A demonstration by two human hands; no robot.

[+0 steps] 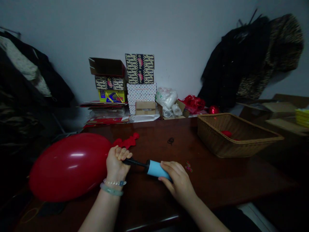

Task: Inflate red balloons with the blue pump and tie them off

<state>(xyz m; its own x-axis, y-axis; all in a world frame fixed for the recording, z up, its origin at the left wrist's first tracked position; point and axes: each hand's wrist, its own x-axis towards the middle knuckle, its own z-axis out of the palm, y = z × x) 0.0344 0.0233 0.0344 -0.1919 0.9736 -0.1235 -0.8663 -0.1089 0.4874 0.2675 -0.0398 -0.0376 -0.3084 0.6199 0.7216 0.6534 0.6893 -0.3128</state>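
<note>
My left hand, with a beaded bracelet and a pale green bangle at the wrist, is closed round the neck of a large, inflated red balloon and the black end of a hand pump. The balloon swells out to the left of this fist; its mouth is hidden by the fingers. My right hand wraps the light blue barrel of the balloon pump, thumb below and fingers on top. A black shaft shows between the two hands. Just behind my left fist lie several limp red balloons on the table.
On the dark wooden table are a black looped item and small coloured bands. A wicker basket with red items stands at the right. Stacked boxes and plastic bags line the back.
</note>
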